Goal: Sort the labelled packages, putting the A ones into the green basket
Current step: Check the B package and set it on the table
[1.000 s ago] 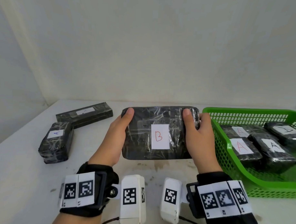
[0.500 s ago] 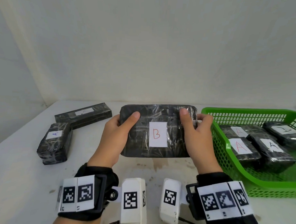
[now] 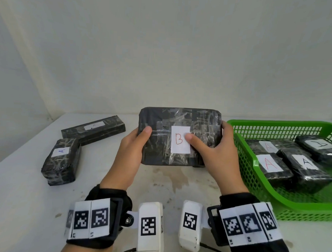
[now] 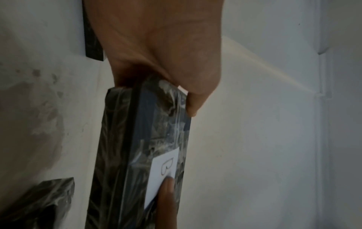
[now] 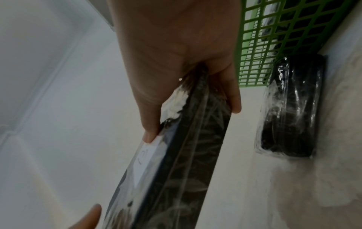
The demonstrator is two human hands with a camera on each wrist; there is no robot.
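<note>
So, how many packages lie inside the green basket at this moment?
4 in the green basket: two at its left, A in red and a fainter A behind; a black A; one far right. More could be hidden.

Left hand, right hand gripping, thumbs forward.

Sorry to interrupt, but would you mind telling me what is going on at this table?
A person is sorting labelled packages. The left hand and right hand grip the B package by its ends, tilted up off the table. The green basket holds several A packages; a small A package waits at left.
</note>
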